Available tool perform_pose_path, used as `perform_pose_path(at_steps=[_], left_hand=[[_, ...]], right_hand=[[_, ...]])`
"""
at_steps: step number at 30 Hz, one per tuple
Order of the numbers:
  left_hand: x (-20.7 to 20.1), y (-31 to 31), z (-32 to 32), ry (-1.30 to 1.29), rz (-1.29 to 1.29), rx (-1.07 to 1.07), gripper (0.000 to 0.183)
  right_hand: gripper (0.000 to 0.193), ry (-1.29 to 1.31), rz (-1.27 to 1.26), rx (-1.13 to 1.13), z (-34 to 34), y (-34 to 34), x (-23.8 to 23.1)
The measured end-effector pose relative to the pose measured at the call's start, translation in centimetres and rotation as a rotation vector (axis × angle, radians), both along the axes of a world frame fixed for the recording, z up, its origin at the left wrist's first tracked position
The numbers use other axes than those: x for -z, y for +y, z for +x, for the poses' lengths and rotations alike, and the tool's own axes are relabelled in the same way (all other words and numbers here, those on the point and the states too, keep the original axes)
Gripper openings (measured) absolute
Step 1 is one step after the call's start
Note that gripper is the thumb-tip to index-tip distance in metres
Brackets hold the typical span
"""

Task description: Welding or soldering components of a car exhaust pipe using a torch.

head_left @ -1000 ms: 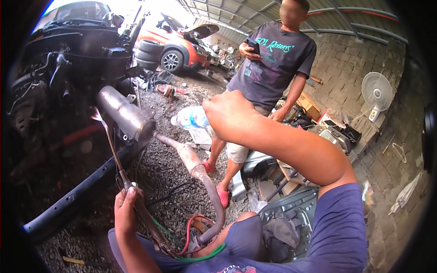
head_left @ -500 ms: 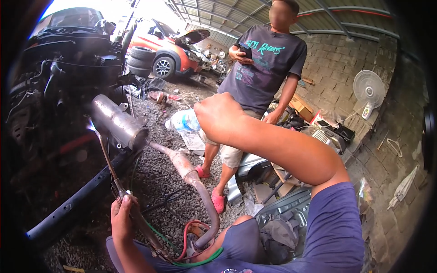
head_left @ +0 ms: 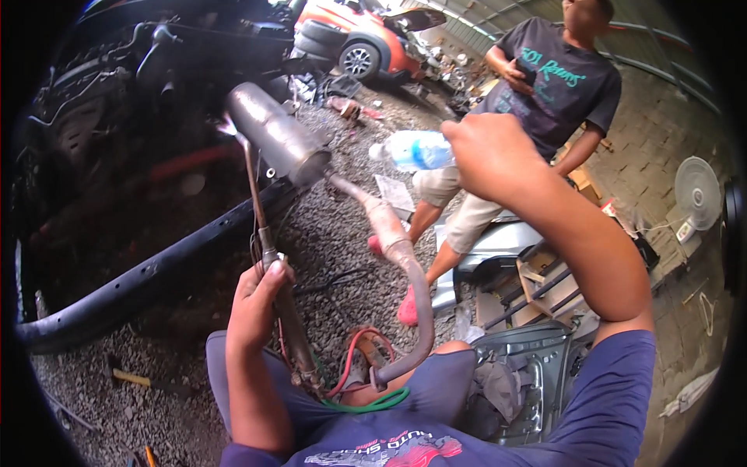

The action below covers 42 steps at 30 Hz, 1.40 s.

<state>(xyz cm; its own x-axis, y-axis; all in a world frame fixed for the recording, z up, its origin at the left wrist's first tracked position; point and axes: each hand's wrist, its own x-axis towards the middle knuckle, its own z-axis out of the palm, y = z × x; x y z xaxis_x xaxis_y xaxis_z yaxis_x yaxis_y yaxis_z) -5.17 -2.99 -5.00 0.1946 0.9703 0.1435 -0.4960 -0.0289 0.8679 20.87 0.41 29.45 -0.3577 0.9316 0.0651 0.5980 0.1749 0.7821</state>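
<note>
My left hand is wrapped around the handle of a gas torch. A small bright flame burns at its tip, beside the far left end of a metal muffler. From the muffler's near end a rusty exhaust pipe bends down to between my legs. My right hand is raised and closed around the base of a clear plastic water bottle with a blue label. The bottle lies nearly level in the air, its neck toward the muffler. Red and green hoses run across my lap.
A person in a dark shirt stands ahead on the right, a phone in one hand. A dark beam crosses the gravel at left. A hammer lies at lower left. An orange car and a fan stand farther off.
The view has tilted down and turned left, so everything sits farther right. My right hand and the bottle have drawn slightly away from the muffler. The flame still burns by the muffler.
</note>
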Motion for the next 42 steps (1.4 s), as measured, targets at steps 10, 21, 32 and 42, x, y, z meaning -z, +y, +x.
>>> perform_pose_path(at_steps=[10,21,32,42], left_hand=[[-0.9,-0.6,0.0,0.002,0.013,-0.018,0.041],[-0.9,-0.6,-0.1,0.019,0.013,-0.018,0.038],[-1.3,-0.6,0.4,0.000,0.033,-0.035,0.039],[-1.2,-0.7,0.2,0.040,-0.028,0.026,0.045]], right_hand=[[0.025,0.021,-0.004,-0.088,-0.2,-0.4,1.2],[0.043,0.054,0.083,-0.105,-0.1,-0.3,1.7],[0.048,0.031,0.143,-0.163,1.9,0.8,1.2],[0.031,-0.109,0.163,0.061,-0.8,-2.2,1.0]])
